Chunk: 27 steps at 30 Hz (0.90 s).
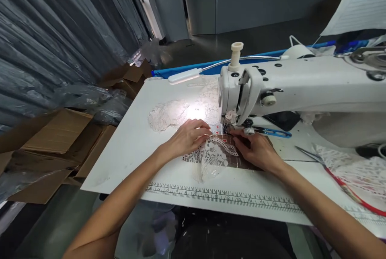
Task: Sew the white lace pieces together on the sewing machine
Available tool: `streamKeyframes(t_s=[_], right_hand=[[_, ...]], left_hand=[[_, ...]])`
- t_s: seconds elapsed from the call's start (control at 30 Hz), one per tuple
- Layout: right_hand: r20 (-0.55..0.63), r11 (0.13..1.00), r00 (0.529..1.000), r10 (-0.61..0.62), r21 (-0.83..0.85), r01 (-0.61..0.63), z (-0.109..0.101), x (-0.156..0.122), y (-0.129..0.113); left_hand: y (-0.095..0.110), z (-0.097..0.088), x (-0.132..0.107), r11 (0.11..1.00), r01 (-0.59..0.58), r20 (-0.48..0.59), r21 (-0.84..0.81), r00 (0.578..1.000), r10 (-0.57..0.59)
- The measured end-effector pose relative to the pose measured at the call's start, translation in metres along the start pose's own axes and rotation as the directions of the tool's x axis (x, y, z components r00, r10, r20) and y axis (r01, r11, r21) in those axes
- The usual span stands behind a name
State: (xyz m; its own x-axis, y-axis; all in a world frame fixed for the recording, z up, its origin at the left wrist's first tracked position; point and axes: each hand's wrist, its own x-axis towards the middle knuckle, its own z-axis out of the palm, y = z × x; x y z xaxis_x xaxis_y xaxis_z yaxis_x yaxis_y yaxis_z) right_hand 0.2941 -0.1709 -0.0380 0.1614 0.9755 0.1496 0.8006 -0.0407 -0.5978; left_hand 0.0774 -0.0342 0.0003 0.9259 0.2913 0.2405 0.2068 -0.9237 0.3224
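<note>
White lace (214, 155) lies over a brown plate (241, 161) in front of the sewing machine (223, 94). My left hand (190, 137) rests at the lace's upper left edge, its fingers closed together on it. To the right of the presser foot (226, 128) is my right hand (257, 150), thumb and fingers bent in a pinch close to the foot. What sits between those fingertips is hidden. A scalloped lace strip (230, 147) with small holes runs between the two hands. Small red marks show near the foot.
More lace pieces (169, 115) lie behind my left hand under a lamp (184, 76). Blue thread snips (273, 132) rest right of the needle area; scissors (310, 154) and a lace pile (356, 170) are farther right. A ruler tape (217, 196) lines the front edge. Cardboard boxes (57, 130) stand left.
</note>
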Motion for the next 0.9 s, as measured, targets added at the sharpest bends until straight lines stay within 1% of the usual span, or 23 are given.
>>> streamKeyframes(t_s=[0.07, 0.13, 0.23, 0.37, 0.43, 0.5, 0.57, 0.63, 0.7, 0.77, 0.83, 0.9], right_hand=[[0.007, 0.999, 1.0, 0.028, 0.026, -0.028, 0.0, 0.0, -0.001], [0.011, 0.999, 0.999, 0.035, 0.039, -0.036, 0.0, 0.0, -0.001], [-0.003, 0.998, 1.0, -0.003, 0.067, 0.003, 0.001, 0.0, -0.001], [-0.012, 0.994, 0.999, -0.048, 0.093, 0.049, 0.001, -0.001, 0.001], [0.012, 0.992, 0.998, -0.064, 0.108, 0.062, 0.0, -0.002, -0.001], [0.053, 0.986, 0.994, -0.098, 0.138, 0.09, -0.001, -0.004, -0.006], [0.1, 0.979, 0.985, -0.143, 0.157, 0.127, -0.002, -0.005, -0.015], [0.128, 0.972, 0.974, -0.185, 0.171, 0.162, -0.002, -0.006, -0.024], [0.143, 0.957, 0.967, -0.21, 0.231, 0.173, -0.002, -0.005, -0.032], [0.158, 0.933, 0.966, -0.205, 0.331, 0.144, -0.002, -0.005, -0.037], [0.199, 0.912, 0.969, -0.149, 0.405, 0.057, -0.003, -0.005, -0.038], [0.256, 0.895, 0.963, -0.086, 0.444, -0.038, -0.004, -0.006, -0.038]], left_hand=[[-0.001, 0.003, 0.011, 0.985, -0.081, 0.078, -0.15, 0.992, 0.094], [-0.003, 0.008, 0.02, 0.963, -0.099, 0.148, -0.252, 0.979, 0.14], [-0.008, 0.018, 0.026, 0.946, -0.054, 0.199, -0.32, 0.972, 0.123], [-0.012, 0.025, 0.026, 0.926, 0.018, 0.193, -0.376, 0.979, 0.059], [-0.009, 0.024, 0.025, 0.93, 0.018, 0.174, -0.366, 0.984, 0.05], [-0.003, 0.019, 0.024, 0.945, -0.02, 0.174, -0.326, 0.981, 0.081], [0.004, 0.011, 0.023, 0.965, -0.058, 0.216, -0.258, 0.969, 0.116], [0.011, 0.003, 0.022, 0.98, -0.074, 0.259, -0.185, 0.958, 0.121], [0.015, -0.002, 0.019, 0.985, -0.073, 0.256, -0.157, 0.96, 0.112], [0.016, -0.005, 0.016, 0.978, -0.055, 0.206, -0.201, 0.974, 0.097], [0.013, -0.005, 0.012, 0.962, -0.003, 0.163, -0.272, 0.985, 0.049], [0.01, -0.004, 0.008, 0.937, 0.065, 0.146, -0.343, 0.989, -0.015]])
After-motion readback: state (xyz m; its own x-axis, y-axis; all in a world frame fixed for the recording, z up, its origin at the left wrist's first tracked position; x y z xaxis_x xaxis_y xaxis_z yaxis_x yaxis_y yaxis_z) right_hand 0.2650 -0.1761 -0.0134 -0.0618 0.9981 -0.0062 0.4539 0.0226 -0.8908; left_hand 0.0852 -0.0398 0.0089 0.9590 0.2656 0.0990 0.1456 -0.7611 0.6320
